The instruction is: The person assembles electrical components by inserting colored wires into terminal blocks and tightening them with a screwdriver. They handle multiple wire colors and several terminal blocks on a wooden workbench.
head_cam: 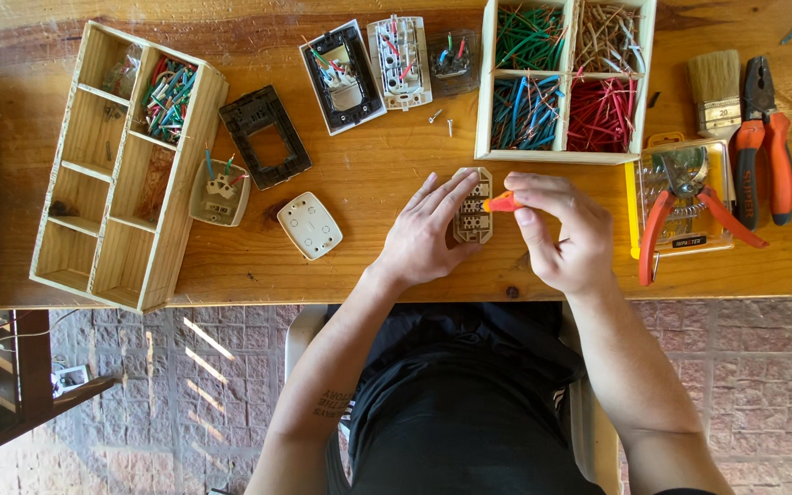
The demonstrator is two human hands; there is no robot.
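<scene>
Two hands flank one beige socket module (pixel 474 206), long axis twelve-to-six. Left hand (pixel 428 234) lies spread at nine o'clock, pressing it; right hand (pixel 561 229), at three, pinches an orange screwdriver (pixel 503 203).

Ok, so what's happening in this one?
A person sits at a wooden table working on a small beige switch module. The left hand lies flat on it, pinning it to the table, while the right hand holds an orange-handled screwdriver with its tip at the module's side. Above is a box of sorted coloured wires; more switch parts and a long wooden tray lie to the left, pliers to the right.
</scene>
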